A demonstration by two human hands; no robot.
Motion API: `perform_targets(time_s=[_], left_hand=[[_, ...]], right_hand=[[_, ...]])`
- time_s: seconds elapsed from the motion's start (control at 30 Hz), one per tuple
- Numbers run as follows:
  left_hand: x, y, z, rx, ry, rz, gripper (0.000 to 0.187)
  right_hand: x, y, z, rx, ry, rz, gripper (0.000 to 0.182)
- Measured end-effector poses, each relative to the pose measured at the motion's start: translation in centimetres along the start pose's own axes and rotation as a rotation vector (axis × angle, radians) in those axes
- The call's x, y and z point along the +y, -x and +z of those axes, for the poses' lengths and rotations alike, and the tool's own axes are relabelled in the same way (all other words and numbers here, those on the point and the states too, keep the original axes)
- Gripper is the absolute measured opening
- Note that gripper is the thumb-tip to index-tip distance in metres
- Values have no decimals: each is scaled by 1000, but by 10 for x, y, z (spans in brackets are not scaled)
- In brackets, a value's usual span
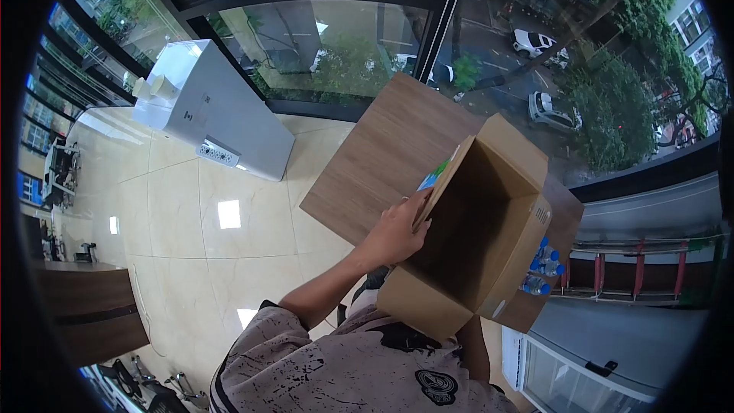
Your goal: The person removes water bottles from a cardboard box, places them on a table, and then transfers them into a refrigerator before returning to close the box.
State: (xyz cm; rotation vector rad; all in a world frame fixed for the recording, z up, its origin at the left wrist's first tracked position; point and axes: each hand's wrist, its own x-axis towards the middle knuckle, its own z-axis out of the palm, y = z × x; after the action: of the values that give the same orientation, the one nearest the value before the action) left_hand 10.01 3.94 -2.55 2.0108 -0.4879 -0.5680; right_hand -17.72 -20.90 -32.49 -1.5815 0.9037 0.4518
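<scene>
An open cardboard box is tilted toward me over a wooden table, its flaps spread and bare brown walls showing inside. My left hand is closed on the box's left edge, fingers wrapped over the cardboard beside a green and blue printed patch. On the opposite side my right forearm runs up behind the lower flap. The box hides my right hand. Just right of the box, several clear bottles with blue caps are on the table.
The wood-topped table stands by tall windows overlooking a street. To the left, a white cabinet-like appliance carries two pale round items. A red ladder lies at the right, above a white glass-fronted unit. Brown furniture is lower left.
</scene>
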Motion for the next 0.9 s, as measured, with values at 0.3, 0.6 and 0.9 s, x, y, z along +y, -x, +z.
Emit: perform_targets(time_s=[0.3,0.6,0.9], left_hand=[[-6,-2,-2,90,75,56,53],[-18,3,6,605,333,115,49],[-193,50,48,794,659,-90,46]], right_hand=[[1,2,-12,18,6,-14,34],[46,-8,-31,-24,-26,-89,32],[65,7,-83,-89,51,-36,32]])
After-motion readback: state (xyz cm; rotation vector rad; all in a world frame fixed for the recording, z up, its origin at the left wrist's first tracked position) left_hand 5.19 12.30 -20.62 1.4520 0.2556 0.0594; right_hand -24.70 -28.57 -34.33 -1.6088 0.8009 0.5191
